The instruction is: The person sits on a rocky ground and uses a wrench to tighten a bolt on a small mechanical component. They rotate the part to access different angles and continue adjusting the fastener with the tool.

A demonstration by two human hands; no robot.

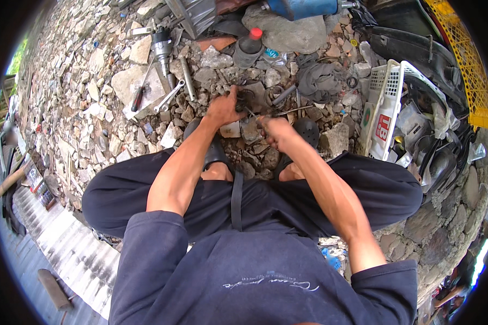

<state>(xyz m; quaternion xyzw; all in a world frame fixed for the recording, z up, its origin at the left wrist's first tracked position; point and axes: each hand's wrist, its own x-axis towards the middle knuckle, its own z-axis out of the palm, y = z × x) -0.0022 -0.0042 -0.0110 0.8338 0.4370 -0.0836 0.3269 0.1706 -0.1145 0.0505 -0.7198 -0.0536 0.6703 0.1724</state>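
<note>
Head view: right hand [277,132] clenched on a slim grey metal rod [250,112].
Left hand [222,111] brackets a dark, round part [245,99] near the rod's tip; whether gripping, I cannot tell.

Two bare hands: one left hand [225,110], one right hand [277,133]. One thin metal rod [250,112] in the right; one dark, indistinct part [245,98] by the left. Clockwise from the hands: one red-capped bottle [250,41] at twelve, one blue cylinder [298,8] at one, one crumpled grey cloth [320,81] at two, one yellow lattice crate [466,65] nearing three, two dark perforated clogs [307,132] about four and eight, one silver spanner [169,96] past nine, one black-and-silver power tool [161,50] at ten.
</note>
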